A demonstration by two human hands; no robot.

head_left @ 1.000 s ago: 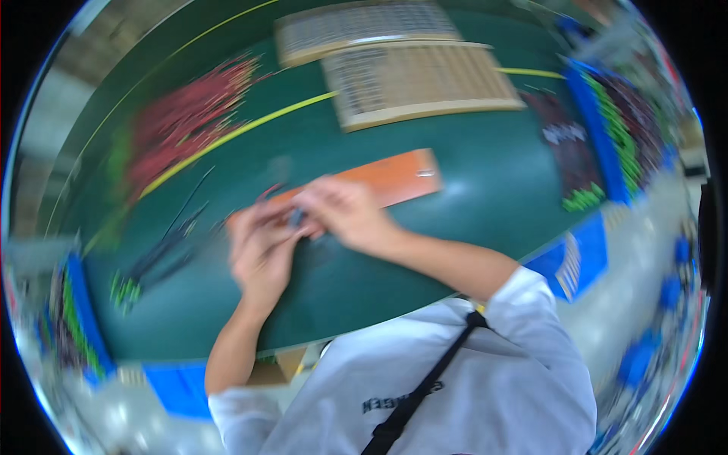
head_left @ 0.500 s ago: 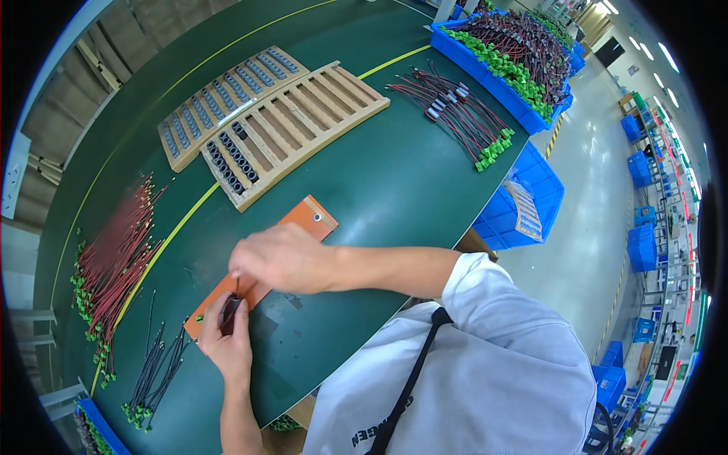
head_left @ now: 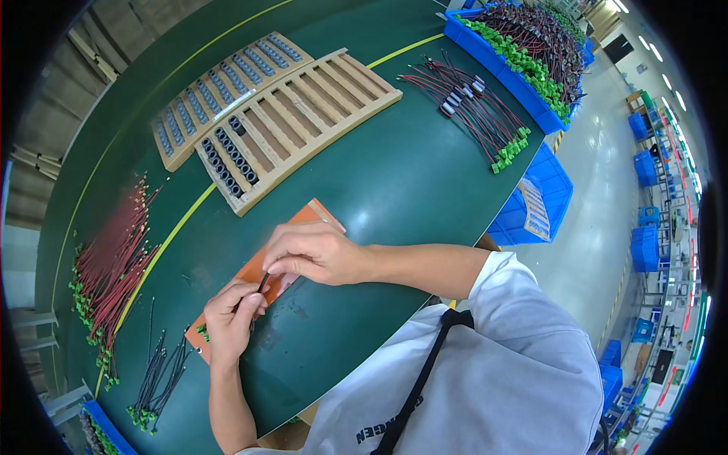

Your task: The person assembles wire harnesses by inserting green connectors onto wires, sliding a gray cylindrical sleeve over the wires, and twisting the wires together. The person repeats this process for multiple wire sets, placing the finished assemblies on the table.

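Note:
Over an orange board (head_left: 241, 274) on the green table, both of my hands meet. My left hand (head_left: 231, 317) is closed, thumb and fingers pinching a thin dark wire (head_left: 264, 282). My right hand (head_left: 317, 254) pinches the same wire a little higher up, just beyond the left fingertips. Most of the wire is hidden inside the fingers. A small green connector (head_left: 202, 332) shows on the board beside my left hand. The board's far end (head_left: 327, 214) sticks out past my right hand.
Black wires with green connectors (head_left: 161, 375) and a pile of red wires (head_left: 121, 265) lie to the left. Ahead stand a slotted wooden tray (head_left: 292, 163) and another with grey parts (head_left: 168, 155). Finished-looking cables (head_left: 485, 114) and a blue bin (head_left: 516, 89) are at far right.
My right hand has moved slightly right and nearer, my left hand slightly up. A dark rounded piece visible in my left hand before is now out of sight; a dark wire shows between the hands.

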